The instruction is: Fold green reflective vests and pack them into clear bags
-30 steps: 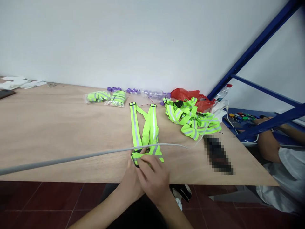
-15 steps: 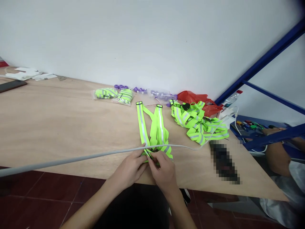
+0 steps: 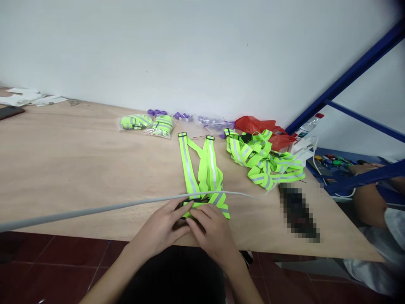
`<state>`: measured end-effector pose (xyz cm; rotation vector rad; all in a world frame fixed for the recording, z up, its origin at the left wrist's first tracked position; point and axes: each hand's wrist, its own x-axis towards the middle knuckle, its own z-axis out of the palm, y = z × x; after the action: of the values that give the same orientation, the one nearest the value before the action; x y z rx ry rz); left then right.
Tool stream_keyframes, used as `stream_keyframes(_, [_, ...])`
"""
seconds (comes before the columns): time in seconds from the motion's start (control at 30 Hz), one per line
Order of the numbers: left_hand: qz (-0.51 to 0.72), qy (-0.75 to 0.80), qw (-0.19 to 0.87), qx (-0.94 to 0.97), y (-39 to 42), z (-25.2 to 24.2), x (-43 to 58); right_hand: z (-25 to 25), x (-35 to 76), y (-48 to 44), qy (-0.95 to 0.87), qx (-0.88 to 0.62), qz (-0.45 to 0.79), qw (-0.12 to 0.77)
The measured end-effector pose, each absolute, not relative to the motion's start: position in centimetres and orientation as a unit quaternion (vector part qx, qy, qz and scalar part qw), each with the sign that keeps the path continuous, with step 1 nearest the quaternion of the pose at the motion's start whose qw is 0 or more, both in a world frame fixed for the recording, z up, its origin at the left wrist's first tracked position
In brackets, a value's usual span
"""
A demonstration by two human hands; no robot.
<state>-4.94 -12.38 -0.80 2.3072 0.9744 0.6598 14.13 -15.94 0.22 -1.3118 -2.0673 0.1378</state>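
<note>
A fluorescent yellow-green reflective harness with silver stripes and black buckles lies on the wooden table, its straps running away from me. My left hand is at the left end of its near folded band, index finger over the band and thumb just below. From the right, my right hand has its fingers on the same band, with the thumb curled close to the left fingertips. Both hands look closed lightly on the band; their fingers partly cover it. A grey cable crosses in front, above my hands.
Two bagged harnesses, purple pieces and a red plastic bag lie along the wall. More tangled harness straps are at the right, near a pixelated dark object. Beyond a blue metal frame is another person's arm.
Both hands have gone from pinching the strap close together to lying lower over it. The near band now shows spread sideways under the fingers. The view has shifted slightly.
</note>
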Motion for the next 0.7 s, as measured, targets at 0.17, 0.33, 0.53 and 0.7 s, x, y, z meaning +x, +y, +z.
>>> stream_keyframes(0.17, [0.239, 0.370, 0.203, 0.875, -11.7, -0.8, -4.7, 0.2, 16.5, -16.8, -0.786, -0.479, 0.025, 0.390])
stream_keyframes(0.33, [0.238, 0.346, 0.173, 0.891, -11.2, -1.0, -5.1, -1.1, 20.8, -17.5, -0.730, -0.558, -0.001, 0.395])
stream_keyframes(0.53, [0.227, 0.308, 0.125, 0.916, -10.3, -0.7, -5.6, -1.2, 23.5, -17.5, -0.730, -0.564, 0.145, 0.358])
stream_keyframes(0.7, [0.179, 0.273, 0.091, 0.941, -9.6, 1.0, -5.0, -0.8, 24.0, -17.2, -0.737, -0.544, 0.193, 0.351])
